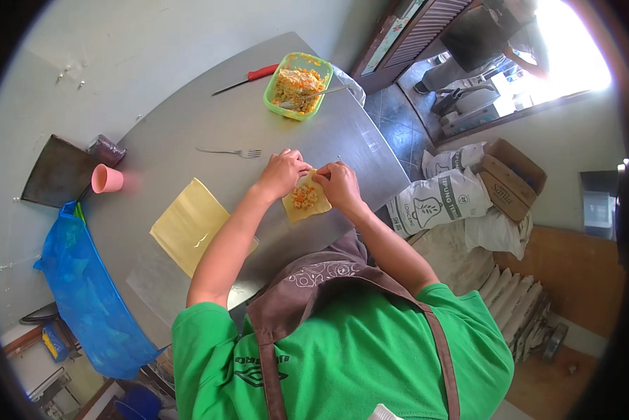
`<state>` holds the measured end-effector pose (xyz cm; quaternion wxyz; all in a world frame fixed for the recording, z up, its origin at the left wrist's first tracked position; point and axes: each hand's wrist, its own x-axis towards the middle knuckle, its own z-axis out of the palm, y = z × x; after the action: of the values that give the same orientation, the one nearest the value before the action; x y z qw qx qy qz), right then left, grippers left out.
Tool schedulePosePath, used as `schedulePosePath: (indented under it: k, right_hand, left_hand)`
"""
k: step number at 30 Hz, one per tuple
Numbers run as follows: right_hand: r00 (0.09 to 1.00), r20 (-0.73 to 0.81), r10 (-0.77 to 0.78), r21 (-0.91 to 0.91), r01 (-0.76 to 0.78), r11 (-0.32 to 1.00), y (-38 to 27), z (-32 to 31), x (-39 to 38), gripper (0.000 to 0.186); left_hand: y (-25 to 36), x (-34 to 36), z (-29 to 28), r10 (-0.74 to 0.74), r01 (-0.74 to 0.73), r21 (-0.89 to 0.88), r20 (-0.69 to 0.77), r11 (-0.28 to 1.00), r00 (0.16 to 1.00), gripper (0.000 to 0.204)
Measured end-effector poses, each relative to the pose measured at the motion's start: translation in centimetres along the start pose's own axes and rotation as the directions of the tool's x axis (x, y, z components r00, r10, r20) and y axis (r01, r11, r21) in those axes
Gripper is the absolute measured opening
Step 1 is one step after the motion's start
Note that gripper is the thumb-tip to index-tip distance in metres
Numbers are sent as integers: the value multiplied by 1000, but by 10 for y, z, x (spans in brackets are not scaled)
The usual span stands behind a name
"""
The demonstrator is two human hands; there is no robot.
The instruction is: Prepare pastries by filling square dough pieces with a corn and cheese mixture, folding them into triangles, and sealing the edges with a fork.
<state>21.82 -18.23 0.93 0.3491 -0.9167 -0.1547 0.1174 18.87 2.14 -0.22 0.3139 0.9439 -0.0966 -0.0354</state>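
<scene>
A square pale-yellow dough wrapper (pixel 317 208) lies on the metal table (pixel 181 126) in front of me. A mound of chopped orange-and-yellow filling (pixel 304 197) sits on its middle. My left hand (pixel 285 173) has its fingers closed at the wrapper's far edge. At the far right corner, my right hand (pixel 338 184) pinches the dough between thumb and fingers. A pile of larger dough sheets (pixel 192 224) rests to the left, partly behind my left forearm. Beyond my hands, a green plastic container (pixel 284 112) holds more filling, with a spoon (pixel 321 92) in it.
A fork (pixel 230 152) lies beyond my left hand, and a red-handled knife (pixel 258 73) lies beside the container. A pink cup (pixel 107 179) and a blue plastic bag (pixel 90 287) are at the left. White sacks (pixel 440 199) and a cardboard box (pixel 507 185) stand right. Another person (pixel 482 42) is beyond the doorway.
</scene>
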Motion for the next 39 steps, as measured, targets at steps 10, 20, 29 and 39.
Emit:
schedulePosePath:
  k: [10,20,29,39]
  right_hand:
    - [992,105,67,242,-90,966,3,-8,-9,26]
    - [998,57,-41,184,30,982,11,-6,-15,25]
    - [999,28,-21,289,12,957,18,1,-14,26]
    - [968,-105,-228,215,246,945,2,-6,-37,19]
  left_hand:
    - [-2,4,-20,-40,36,25,151,999,988,7]
    - [42,-55,8,33,-28,25,-247,999,968,88]
    - [43,-54,40,18,13,75,-395,997,919,95]
    - [17,-64,20,-18,1,-65,-269,998,963,96]
